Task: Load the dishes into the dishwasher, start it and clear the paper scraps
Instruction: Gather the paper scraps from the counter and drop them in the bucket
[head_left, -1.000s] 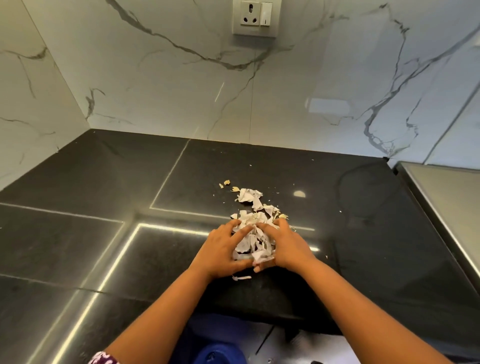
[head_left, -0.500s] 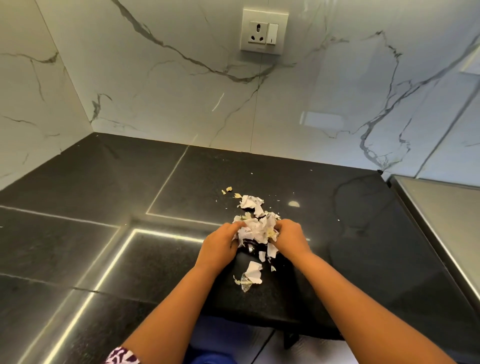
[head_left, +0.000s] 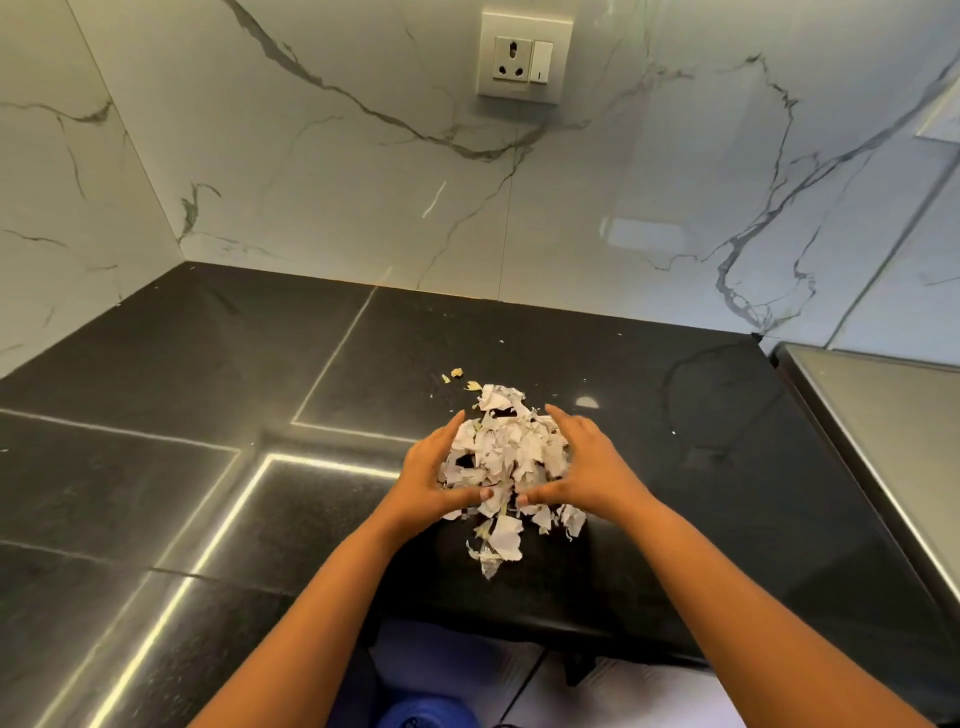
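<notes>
— On the counter (head_left: 156, 467), where are the paper scraps (head_left: 506, 452)?
— Between your left hand (head_left: 434, 475) and right hand (head_left: 587, 467), straight fingers pressing both sides. Front edge (head_left: 519, 626) close at 6 o'clock; room toward 9.

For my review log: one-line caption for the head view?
Left hand and right hand press against a heap of torn white paper scraps on the glossy black stone counter.

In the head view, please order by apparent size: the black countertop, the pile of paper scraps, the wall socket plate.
black countertop
pile of paper scraps
wall socket plate
The plate is farther away, so its true rank is unsure.
</notes>
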